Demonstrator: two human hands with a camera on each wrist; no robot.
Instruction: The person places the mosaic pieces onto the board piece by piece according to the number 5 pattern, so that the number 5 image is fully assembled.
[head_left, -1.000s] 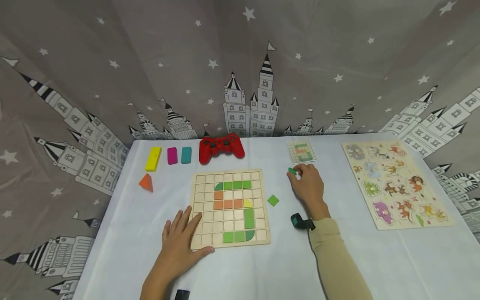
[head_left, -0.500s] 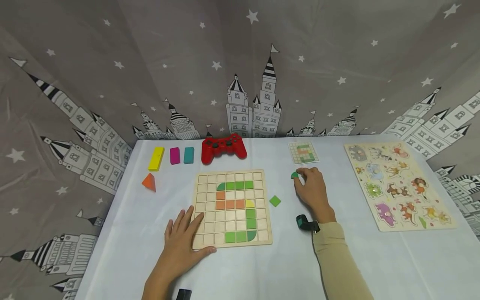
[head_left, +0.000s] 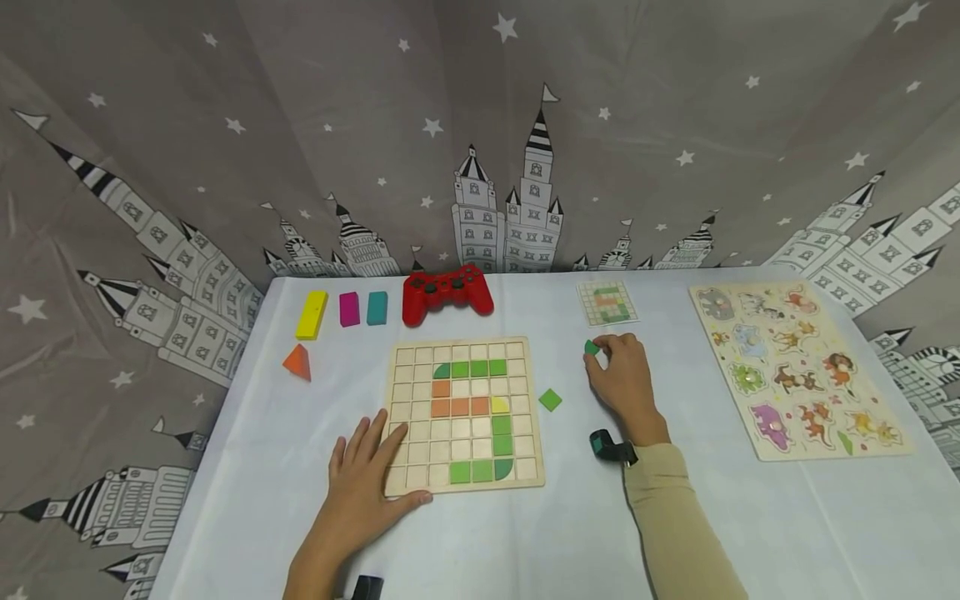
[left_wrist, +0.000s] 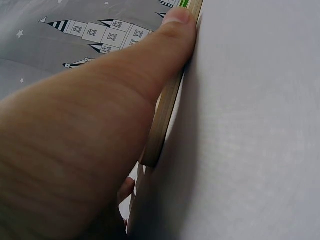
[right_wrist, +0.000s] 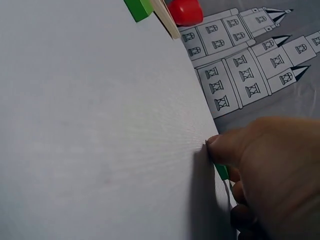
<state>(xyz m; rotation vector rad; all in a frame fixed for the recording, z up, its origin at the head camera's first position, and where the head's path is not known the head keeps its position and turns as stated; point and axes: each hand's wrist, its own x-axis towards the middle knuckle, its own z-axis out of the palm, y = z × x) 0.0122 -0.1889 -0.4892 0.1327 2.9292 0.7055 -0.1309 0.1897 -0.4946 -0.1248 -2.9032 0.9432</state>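
Tile handling: the green tile (head_left: pixel 592 347) is judged light, stiff and smooth; being thin and small, it is best pinched at opposite edges, and a slip from the fingertips is possible.
Tile look: a small flat piece, green all over; its exact outline cannot be told under the fingers.
Tile place: on the table (head_left: pixel 675 500), between the board (head_left: pixel 463 414) and the animal puzzle (head_left: pixel 797 367), just below the pattern card (head_left: pixel 607 302).
Right hand: the right hand (head_left: pixel 624 379) is curled over the tile, which is pinched at the fingertips; in the right wrist view a green edge (right_wrist: pixel 221 171) is seen under the thumb.
Left hand: the left hand (head_left: pixel 366 483) is laid flat with straight fingers on the board's near left corner, the thumb pressed along its front edge (left_wrist: pixel 167 102).
Board: a wooden grid with green, orange and yellow tiles already set in it.
Loose tile: a second green tile (head_left: pixel 550 400) is seen just right of the board.
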